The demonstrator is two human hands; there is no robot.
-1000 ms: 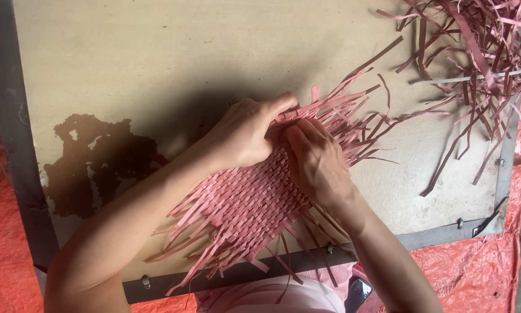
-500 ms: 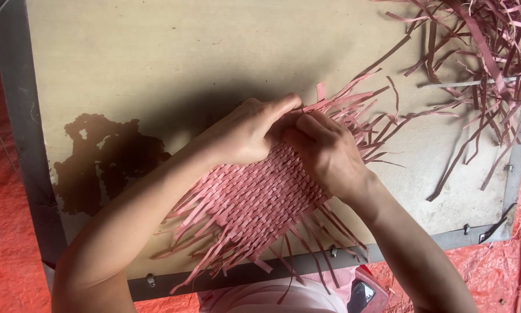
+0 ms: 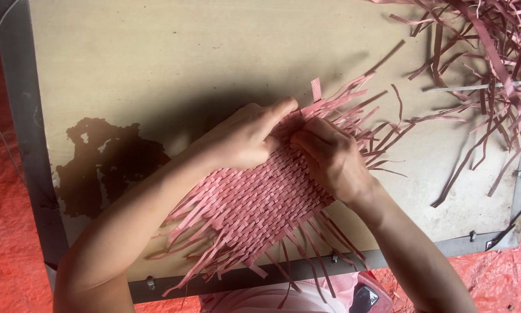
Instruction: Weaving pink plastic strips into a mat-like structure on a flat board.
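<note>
Both hands, left [image 3: 243,139] and right [image 3: 333,165], pinch strips at the far edge of the pink mat [image 3: 254,203] lying mid-board [image 3: 156,64], where a slipped pinch could loosen the weave.

**weavefan22:** What's the person actually wearing? Any gloves or sleeves?

**strapbasket:** Nope, nothing on the arms at all. Both forearms are bare right up to where the shot cuts them off, no sleeves, no watch or bracelets. The left hand [image 3: 246,139] and right hand [image 3: 333,162] are bare too: no gloves, no rings that I can see, and the nails look short and plain.

**weavefan22:** And the clothes?

**strapbasket:** Only a sliver shows at the bottom of the shot: a pale pink ribbed fabric garment [image 3: 272,301].
</note>
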